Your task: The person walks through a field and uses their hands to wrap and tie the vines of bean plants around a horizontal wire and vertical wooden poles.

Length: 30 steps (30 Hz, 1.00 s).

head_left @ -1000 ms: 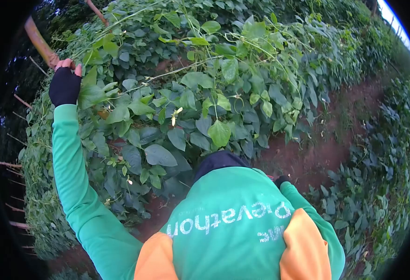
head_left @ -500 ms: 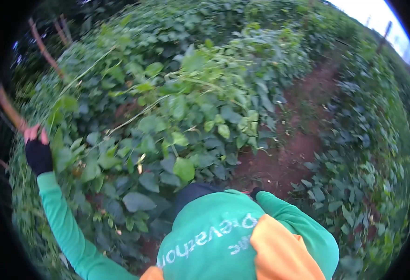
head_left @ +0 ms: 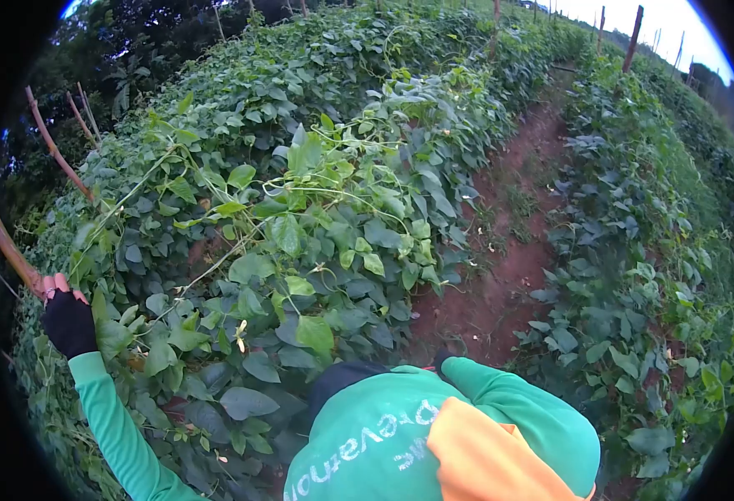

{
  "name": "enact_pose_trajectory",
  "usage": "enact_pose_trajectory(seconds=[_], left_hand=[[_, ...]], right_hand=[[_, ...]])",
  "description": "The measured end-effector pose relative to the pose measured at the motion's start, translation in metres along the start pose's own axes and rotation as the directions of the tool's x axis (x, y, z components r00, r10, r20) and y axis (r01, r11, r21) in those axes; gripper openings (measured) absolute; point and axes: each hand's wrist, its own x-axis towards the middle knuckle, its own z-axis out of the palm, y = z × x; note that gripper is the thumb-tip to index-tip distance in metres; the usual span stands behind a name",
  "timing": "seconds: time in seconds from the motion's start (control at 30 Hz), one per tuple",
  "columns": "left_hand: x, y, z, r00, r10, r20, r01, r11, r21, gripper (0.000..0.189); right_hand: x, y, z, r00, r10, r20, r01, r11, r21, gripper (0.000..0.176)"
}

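My left hand [head_left: 68, 321], in a black fingerless glove, is at the far left. Its bare fingers are curled over the lower visible part of a brown wooden stake [head_left: 12, 249]. Bean-like vines [head_left: 246, 267] with broad green leaves crowd up beside this hand. My right hand [head_left: 443, 358] shows only as a bit of dark glove past the green sleeve. The rest of it is hidden behind my arm and body, and its fingers do not show. Close to it peeks a small red edge [head_left: 428, 367] of something I cannot make out.
A reddish dirt path [head_left: 509, 250] runs away between the vine rows. Another leafy row [head_left: 634, 309] lies on the right. Thin poles [head_left: 54, 150] rise at the left, and a darker post [head_left: 632, 40] stands far right. A pale yellow flower [head_left: 240, 336] hangs among the leaves.
The view has tilted up, showing more of the far rows and posts. My left hand stays at the stake, its fingers now closer together. My right hand remains mostly hidden.
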Motion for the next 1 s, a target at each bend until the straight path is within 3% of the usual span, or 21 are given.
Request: enact_pose_trajectory(seconds=[0.17, 0.23, 0.3, 0.37, 0.43, 0.5, 0.57, 0.63, 0.67, 0.7, 0.73, 0.77, 0.8, 0.83, 0.87, 0.9, 0.93, 0.97, 1.0], left_hand=[[-0.013, -0.023, 0.016, 0.992, 0.068, -0.107, -0.064, 0.997, 0.037, 0.036], [-0.009, -0.025, 0.003, 0.993, 0.101, -0.054, -0.103, 0.994, -0.037, 0.035], [-0.009, -0.024, -0.014, 0.989, 0.137, -0.057, -0.137, 0.991, 0.004, 0.034], [-0.015, -0.026, -0.016, 0.983, 0.117, -0.139, -0.135, 0.982, -0.128, 0.034], [-0.016, -0.028, -0.025, 0.978, 0.132, -0.163, -0.163, 0.967, -0.194, 0.032], [-0.018, -0.034, -0.029, 0.968, 0.116, -0.225, -0.204, 0.883, -0.424, 0.029], [-0.021, -0.032, -0.040, 0.989, 0.046, -0.142, -0.111, 0.863, -0.493, 0.028], [-0.022, -0.035, -0.041, 0.989, -0.124, 0.077, 0.135, 0.581, -0.803, 0.027], [-0.019, -0.034, -0.050, 0.956, -0.157, 0.247, 0.292, 0.481, -0.827, 0.024], [-0.019, -0.041, -0.047, 0.955, -0.160, 0.252, 0.298, 0.485, -0.822, 0.024], [-0.021, -0.053, -0.039, 0.965, -0.093, 0.244, 0.247, 0.634, -0.733, 0.022], [-0.022, -0.060, -0.036, 0.968, -0.023, 0.248, 0.178, 0.760, -0.625, 0.022], [-0.019, -0.055, -0.043, 0.970, -0.031, 0.241, 0.180, 0.758, -0.627, 0.018], [-0.018, -0.053, -0.043, 0.969, -0.030, 0.247, 0.182, 0.760, -0.623, 0.018], [-0.017, -0.052, -0.043, 0.981, -0.021, 0.193, 0.158, 0.663, -0.732, 0.019], [-0.015, -0.050, -0.041, 0.990, -0.019, 0.140, 0.127, 0.551, -0.825, 0.019], [-0.014, -0.048, -0.040, 0.989, -0.010, 0.149, 0.130, 0.554, -0.822, 0.019], [-0.014, -0.046, -0.038, 0.977, -0.059, 0.205, 0.211, 0.428, -0.879, 0.019], [-0.015, -0.044, -0.038, 0.957, -0.101, 0.270, 0.288, 0.290, -0.913, 0.020]], right_hand=[[0.016, 0.002, 0.031, 0.977, -0.030, -0.213, 0.138, 0.847, 0.514, 0.038], [-0.010, -0.002, 0.017, 0.999, 0.001, -0.048, 0.024, 0.862, 0.506, 0.036], [-0.036, -0.001, 0.000, 0.992, 0.040, 0.123, -0.091, 0.893, 0.440, 0.034], [-0.052, 0.001, -0.015, 0.973, 0.066, 0.221, -0.149, 0.911, 0.385, 0.032], [-0.062, 0.004, -0.027, 0.958, 0.080, 0.276, -0.177, 0.922, 0.346, 0.030], [-0.068, 0.010, -0.043, 0.954, 0.092, 0.284, -0.187, 0.926, 0.328, 0.028], [-0.071, 0.017, -0.068, 0.967, 0.116, 0.228, -0.194, 0.912, 0.362, 0.026], [-0.080, 0.025, -0.114, 0.977, 0.205, 0.058, -0.195, 0.750, 0.632, 0.023], [-0.081, 0.030, -0.136, 0.964, 0.266, -0.016, -0.165, 0.644, 0.747, 0.023], [-0.081, 0.035, -0.156, 0.956, 0.294, 0.000, -0.058, 0.188, 0.980, 0.021], [-0.082, 0.039, -0.176, 0.950, 0.311, 0.034, 0.070, -0.320, 0.945, 0.021], [-0.092, 0.045, -0.204, 0.924, 0.347, -0.158, 0.289, -0.365, 0.885, 0.019], [-0.100, 0.052, -0.239, 0.855, 0.394, -0.338, 0.490, -0.399, 0.775, 0.019], [-0.124, 0.045, -0.287, 0.726, 0.576, -0.377, 0.596, -0.251, 0.763, 0.017], [-0.151, 0.037, -0.338, 0.559, 0.728, -0.397, 0.639, -0.074, 0.765, 0.015], [-0.119, 0.084, -0.331, 0.481, 0.581, -0.656, 0.863, -0.178, 0.474, 0.011], [-0.150, 0.085, -0.371, 0.431, 0.663, -0.612, 0.812, 0.010, 0.583, 0.014], [-0.175, 0.076, -0.412, 0.316, 0.668, -0.674, 0.844, 0.127, 0.521, 0.022], [-0.204, 0.059, -0.454, 0.271, 0.705, -0.655, 0.829, 0.175, 0.531, 0.024]])
